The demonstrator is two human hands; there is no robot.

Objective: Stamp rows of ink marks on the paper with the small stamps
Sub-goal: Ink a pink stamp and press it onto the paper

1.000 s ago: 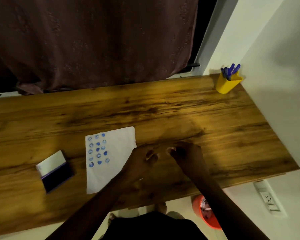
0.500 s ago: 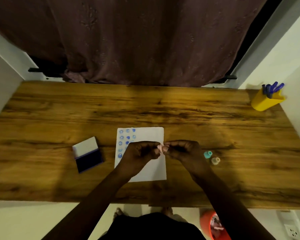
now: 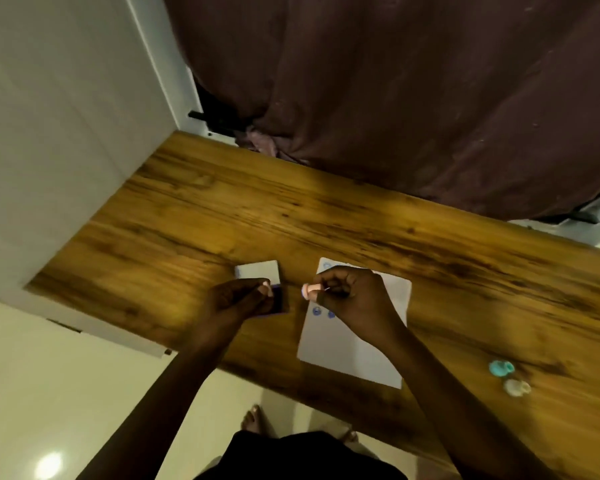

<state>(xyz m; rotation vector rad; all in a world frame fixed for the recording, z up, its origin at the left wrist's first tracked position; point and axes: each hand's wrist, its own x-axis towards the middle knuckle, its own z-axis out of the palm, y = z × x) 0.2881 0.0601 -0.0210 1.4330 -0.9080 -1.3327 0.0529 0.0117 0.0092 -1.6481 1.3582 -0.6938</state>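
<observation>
My right hand (image 3: 354, 297) is closed around a small pink stamp (image 3: 308, 291), whose round end points left, above the left edge of the white paper (image 3: 368, 344). A few blue marks (image 3: 316, 311) show on the paper below my fingers; my hand hides the others. My left hand (image 3: 239, 301) pinches a small pink piece (image 3: 265, 287), seemingly the stamp's cap, over the open ink pad (image 3: 280, 301) with its white lid (image 3: 258, 273). Both lie on the wooden desk (image 3: 326, 223).
A teal stamp (image 3: 501, 368) and a beige stamp (image 3: 516, 387) lie on the desk to the right of the paper. A dark curtain (image 3: 395, 98) hangs behind the desk. A white wall (image 3: 49, 133) borders its left end.
My hands, joined on the pink stamp half a second ago, have parted. The left one now sits over the ink pad. My head has turned left, shifting the whole view.
</observation>
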